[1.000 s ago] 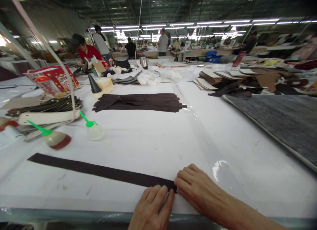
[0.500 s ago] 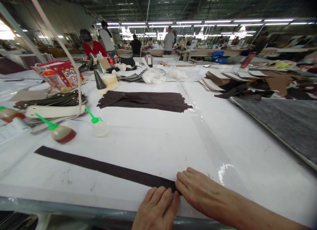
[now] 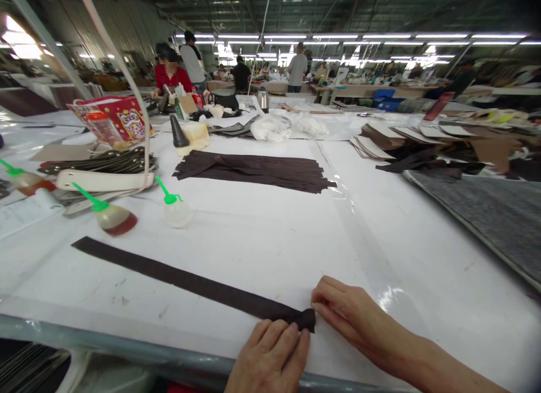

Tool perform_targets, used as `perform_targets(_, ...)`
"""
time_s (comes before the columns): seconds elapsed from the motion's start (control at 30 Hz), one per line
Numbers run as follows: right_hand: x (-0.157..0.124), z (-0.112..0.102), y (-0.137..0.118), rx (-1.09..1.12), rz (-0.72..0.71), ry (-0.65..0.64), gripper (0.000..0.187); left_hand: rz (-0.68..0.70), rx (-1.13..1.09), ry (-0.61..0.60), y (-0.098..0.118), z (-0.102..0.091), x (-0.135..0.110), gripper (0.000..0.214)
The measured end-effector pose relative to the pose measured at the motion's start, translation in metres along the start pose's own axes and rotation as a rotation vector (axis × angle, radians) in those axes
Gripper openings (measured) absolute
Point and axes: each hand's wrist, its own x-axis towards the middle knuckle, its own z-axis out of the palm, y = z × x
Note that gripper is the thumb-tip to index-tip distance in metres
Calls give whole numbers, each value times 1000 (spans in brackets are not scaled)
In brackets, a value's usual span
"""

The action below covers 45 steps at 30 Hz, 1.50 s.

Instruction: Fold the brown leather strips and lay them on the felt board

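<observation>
A long dark brown strip [image 3: 181, 281], which looks like leather or fabric, lies slantwise across the white table. Its right end is curled over into a small fold. My left hand [image 3: 270, 356] presses its fingertips and thumb on the near edge of the strip beside this fold. At the tip of the strip, my right hand [image 3: 349, 311] is closed in a pinch, thumb against forefinger, at the lifted edge; its other fingers are curled in. Farther back lies a flat pile of similar dark strips [image 3: 257, 172].
Two squeeze bottles with green spouts, one holding reddish liquid [image 3: 118, 219] and one clear [image 3: 177, 213], stand at left. Strap pieces [image 3: 105, 180] lie beyond them. A grey felt-like board [image 3: 486, 212] is at right, near stacked brown pieces [image 3: 380, 138]. Several people work in the background.
The right end of the strip has curled up into a fold. My right hand has shifted slightly right and turned into a pinch at the tip. The whole view has swung slightly left.
</observation>
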Motion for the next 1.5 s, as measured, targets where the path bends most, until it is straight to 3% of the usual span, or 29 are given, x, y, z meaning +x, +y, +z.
perform_targets(0.1, -6, -2, -2, 106, -4, 12, 17, -3, 3, -5, 0, 0, 0, 34)
perform_targets(0.23, -8, 7, -7, -11, -41, -18, 26, -10, 18, 9, 2, 1, -1, 35)
perform_targets(0.43, 3, 29, -11, -173, -58, 2, 22, -1, 9, 71, -1, -3, -1, 31)
perform_targets(0.6, 4, 40, -4, -375, -200, 77, 16, -51, 32, 6, -16, -15, -1, 27)
perform_targets(0.73, 1, 46, 0, -399, -246, 138, 20, -24, 34, -52, -23, -15, -8, 29)
perform_targets(0.87, 3, 46, -5, -220, -50, 185, 19, -18, 11, -74, -23, -13, -12, 31)
perform_targets(1.0, 6, 38, -9, 45, 192, 112, 19, -28, -19, -86, -23, -13, -11, 33)
perform_targets(1.1, 7, 30, -7, 142, 235, 56, 24, -34, -27, -73, -23, -13, -10, 32)
perform_targets(1.2, 5, 23, -6, 251, 204, 25, 29, -40, -17, -55, -23, -12, -9, 32)
perform_targets(1.27, 4, 22, -6, 253, 158, 24, 19, -47, -13, -48, -22, -11, -10, 31)
perform_targets(1.4, 1, 33, -5, 36, -6, 44, 14, -58, -14, -7, -20, -11, -10, 26)
perform_targets(1.5, 2, 44, 1, -82, -60, 85, 23, -73, -68, 1, -22, -17, -8, 23)
